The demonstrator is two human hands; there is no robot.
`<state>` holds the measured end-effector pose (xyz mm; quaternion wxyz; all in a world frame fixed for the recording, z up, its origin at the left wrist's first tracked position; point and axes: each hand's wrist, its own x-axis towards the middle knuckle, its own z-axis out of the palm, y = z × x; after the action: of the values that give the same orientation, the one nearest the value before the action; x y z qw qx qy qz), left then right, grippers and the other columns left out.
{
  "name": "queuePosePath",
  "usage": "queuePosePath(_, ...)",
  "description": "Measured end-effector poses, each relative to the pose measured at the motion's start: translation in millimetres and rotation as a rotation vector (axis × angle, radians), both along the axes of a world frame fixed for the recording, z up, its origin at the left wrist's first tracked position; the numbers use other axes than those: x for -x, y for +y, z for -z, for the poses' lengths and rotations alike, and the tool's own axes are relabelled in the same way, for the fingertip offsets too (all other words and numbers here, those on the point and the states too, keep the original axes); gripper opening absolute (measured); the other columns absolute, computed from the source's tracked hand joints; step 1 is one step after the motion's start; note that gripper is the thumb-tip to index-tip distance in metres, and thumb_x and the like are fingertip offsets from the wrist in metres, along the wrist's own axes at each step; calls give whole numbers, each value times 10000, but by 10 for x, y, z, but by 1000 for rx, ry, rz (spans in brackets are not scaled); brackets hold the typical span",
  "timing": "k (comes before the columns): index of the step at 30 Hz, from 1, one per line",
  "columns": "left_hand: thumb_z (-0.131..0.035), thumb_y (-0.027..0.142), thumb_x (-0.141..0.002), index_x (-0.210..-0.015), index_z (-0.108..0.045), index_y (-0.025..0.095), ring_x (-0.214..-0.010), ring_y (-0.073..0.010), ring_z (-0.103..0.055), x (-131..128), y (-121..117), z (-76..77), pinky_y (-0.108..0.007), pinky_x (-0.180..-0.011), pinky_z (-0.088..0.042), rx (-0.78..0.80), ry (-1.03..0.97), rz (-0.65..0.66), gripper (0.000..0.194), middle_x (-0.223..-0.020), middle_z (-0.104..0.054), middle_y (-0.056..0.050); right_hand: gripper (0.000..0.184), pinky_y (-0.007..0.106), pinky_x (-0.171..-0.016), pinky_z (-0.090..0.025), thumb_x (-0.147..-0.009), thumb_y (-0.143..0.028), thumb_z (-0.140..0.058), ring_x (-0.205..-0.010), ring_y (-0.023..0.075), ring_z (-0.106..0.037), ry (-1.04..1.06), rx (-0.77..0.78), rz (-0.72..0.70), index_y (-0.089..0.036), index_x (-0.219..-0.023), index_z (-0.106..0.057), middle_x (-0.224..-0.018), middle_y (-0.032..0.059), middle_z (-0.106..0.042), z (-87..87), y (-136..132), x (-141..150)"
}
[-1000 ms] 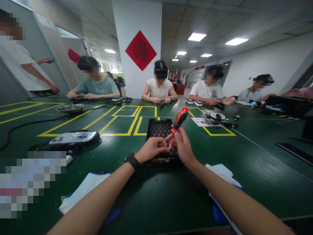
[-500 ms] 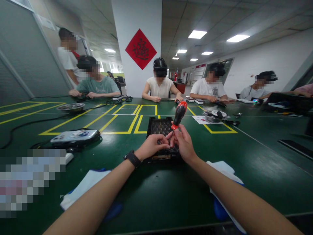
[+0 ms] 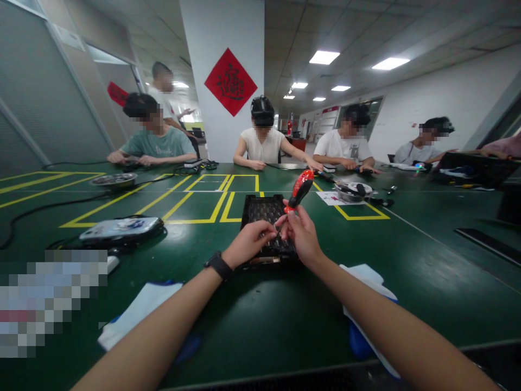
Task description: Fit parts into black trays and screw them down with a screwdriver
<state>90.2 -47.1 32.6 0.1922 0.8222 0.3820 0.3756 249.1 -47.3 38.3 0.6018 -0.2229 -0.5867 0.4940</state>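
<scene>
My right hand [image 3: 303,234] is closed around the lower end of a screwdriver [image 3: 301,191] with a red and black handle. Its handle points up and leans right; the shaft slants down toward my left fingertips. Thumb and fingers of my left hand [image 3: 253,240] are pinched together near the screwdriver's tip, and anything between them is too small to make out. Under both hands lies a black open case [image 3: 260,209] with a gridded inside, flat on the green table [image 3: 252,315]. My forearms hide part of its near side.
White and blue gloves [image 3: 142,309] lie left, with another glove [image 3: 366,298] right. A phone [image 3: 122,229] rests on black gear at left. Metal bowls [image 3: 116,182] [image 3: 354,191] stand farther back. Several people sit across the table, and one person stands behind them [image 3: 163,98].
My hands have risen slightly from the case, and the screwdriver tilts a little more to the right. Across the table, a person's arm reaches farther right; the standing person has moved right.
</scene>
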Motion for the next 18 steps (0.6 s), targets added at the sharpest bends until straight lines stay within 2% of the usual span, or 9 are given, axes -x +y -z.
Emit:
queuePosePath(2,-566,336,-778,-814,-633,159,-706,-130,-550,-10,-13,4,-242,-685,-417,-57,45,-62,193,-784,-635,-28,423,187,-447,-391,-838,-424,-464,-453,50,-472,12,4,9,-227,-1211,-430,-752,-1,-607,3,9,2)
queuePosePath(4,-597,348,-752,-786,-640,158,-679,-130,-545,-6,-10,22,-235,-653,-408,-42,81,-72,198,-757,-636,-27,429,186,-446,-392,-837,-425,-466,-452,49,-472,20,3,9,-232,-1218,-426,-754,-1,-608,6,14,5)
queuePosePath(9,-550,299,-786,-824,-665,133,-696,-138,-579,37,37,67,-227,-648,-417,120,29,17,205,-772,-671,-40,429,188,-451,-400,-838,-417,-470,-459,48,-477,-1,0,-16,-226,-1221,-435,-766,3,-608,9,14,8)
queuePosePath(14,-530,266,-798,-834,-666,126,-729,-136,-585,35,32,45,-223,-672,-420,150,1,114,199,-793,-675,-37,433,194,-445,-392,-833,-421,-475,-446,46,-460,-9,1,-28,-223,-1216,-437,-777,1,-600,23,21,6)
queuePosePath(18,-573,357,-766,-792,-635,129,-621,-106,-528,9,12,32,-205,-578,-390,123,-1,52,238,-705,-628,-14,416,188,-438,-377,-833,-422,-476,-444,45,-454,-4,-5,-3,-219,-1195,-438,-772,3,-599,28,26,3)
